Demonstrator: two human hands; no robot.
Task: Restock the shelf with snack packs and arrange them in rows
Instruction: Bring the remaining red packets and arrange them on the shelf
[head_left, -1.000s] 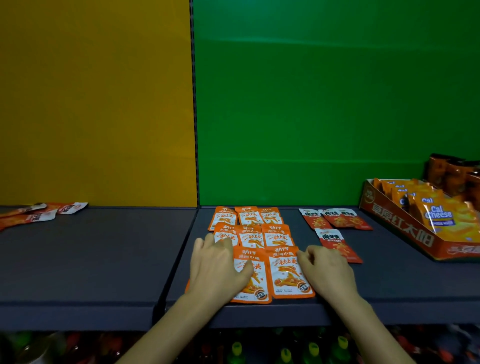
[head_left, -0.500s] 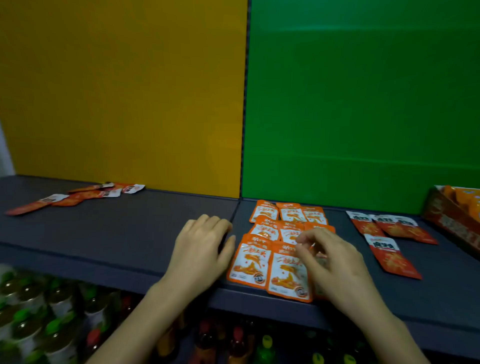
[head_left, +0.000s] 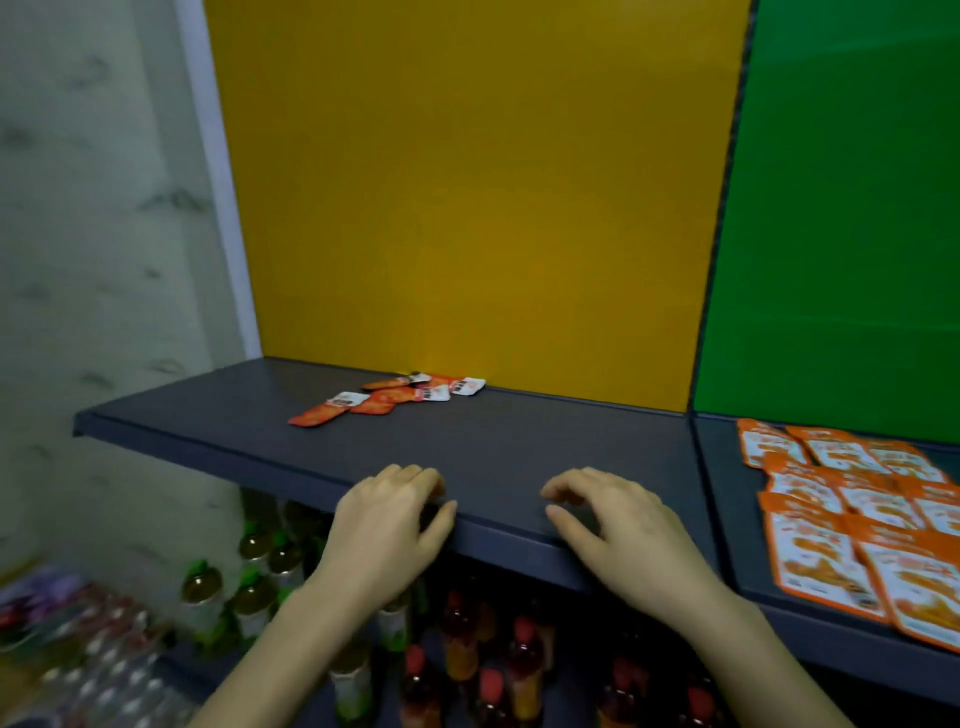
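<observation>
A: What is farthest left?
B: A pale wall (head_left: 78, 208); beneath the shelf stand bottles (head_left: 254, 551) with green and red caps, blurred.

A: And the shelf?
B: The dark grey shelf (head_left: 519, 441) shows 2 sections; the left one backs onto a yellow panel (head_left: 467, 182). At its rear, right by that panel, lie red snack packs (head_left: 384, 400) in a loose heap. They overlap at odd angles, so I cannot count them surely.

A: Where are the hands?
B: Both are at the front edge of the left section, palms down, well apart from the heap. The left hand (head_left: 387, 525) has loosely bent fingers and grips nothing. The right hand (head_left: 618, 525) is a gap away from it, fingers arched and thumb out, also gripping nothing. Whether either one touches the surface, I cannot tell.

A: Further right?
B: A green panel (head_left: 841, 208) stands behind the right section (head_left: 743, 545). On that section orange snack packs (head_left: 852, 509) lie flat in 3 rows, each row overlapping the one behind it; the edge of the view cuts them off. They are near the right hand but apart from it.
</observation>
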